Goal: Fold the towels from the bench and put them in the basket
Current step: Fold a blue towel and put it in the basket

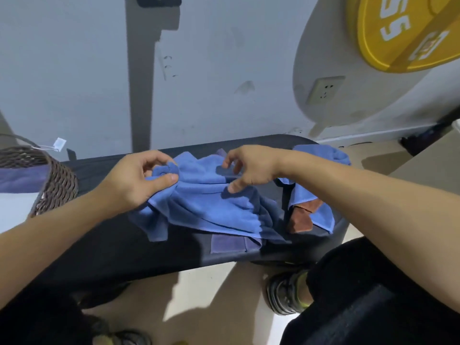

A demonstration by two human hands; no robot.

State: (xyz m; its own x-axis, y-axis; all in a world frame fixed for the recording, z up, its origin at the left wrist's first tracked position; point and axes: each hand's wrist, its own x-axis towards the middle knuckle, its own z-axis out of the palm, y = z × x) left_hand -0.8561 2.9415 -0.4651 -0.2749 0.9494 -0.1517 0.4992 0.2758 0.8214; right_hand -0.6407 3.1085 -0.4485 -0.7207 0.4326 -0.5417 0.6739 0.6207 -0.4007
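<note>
Both our hands were on the blue towel [199, 195] mid-frame: left hand [139, 180] pinching its bunched left edge, right hand [249, 168] nearer the middle, fingers loosely curled, basket [57, 180] far left.

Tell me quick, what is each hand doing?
Left hand: pinches the blue towel.
Right hand: fingers curled above the towel; grip cannot be told.

Yellow weight plate [403, 31], wall socket [325, 89], grey wall [224, 58]
</note>
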